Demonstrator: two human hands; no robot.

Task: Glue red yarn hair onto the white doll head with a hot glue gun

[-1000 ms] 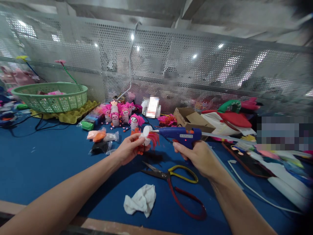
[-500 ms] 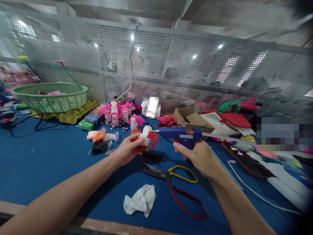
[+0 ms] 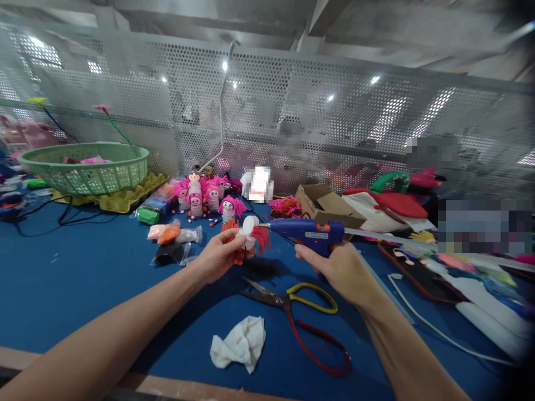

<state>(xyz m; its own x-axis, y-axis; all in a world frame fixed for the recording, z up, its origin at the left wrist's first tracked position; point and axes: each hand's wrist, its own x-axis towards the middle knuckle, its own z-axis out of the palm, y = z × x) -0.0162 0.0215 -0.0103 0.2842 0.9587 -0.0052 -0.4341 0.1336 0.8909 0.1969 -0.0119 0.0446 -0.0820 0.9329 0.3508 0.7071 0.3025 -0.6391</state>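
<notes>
- Here, a small doll (image 3: 249, 235) is up above the tabletop (image 3: 167, 351), pinched in the grip of the left hand (image 3: 221, 250);
- just beside it, a blue glue gun (image 3: 307, 233), the grip of the right hand (image 3: 340, 270) clenched round it; its tip is at the doll's white head, contact unclear;
- below, scissors (image 3: 284, 301) lie spread, a crumpled tissue (image 3: 240, 344) nearer the person;
- beyond, pink-haired dolls (image 3: 195, 203) stand grouped; farther left, a green basket (image 3: 83, 174)

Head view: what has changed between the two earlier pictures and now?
Very little: the scene sits slightly lower in the picture, as if the camera tilted, and a pixelated patch now shows at upper right. Nothing was taken up or let go. The left hand still holds the white figure, the right hand the blue glue gun; scissors and crumpled tissue stayed put.
</notes>
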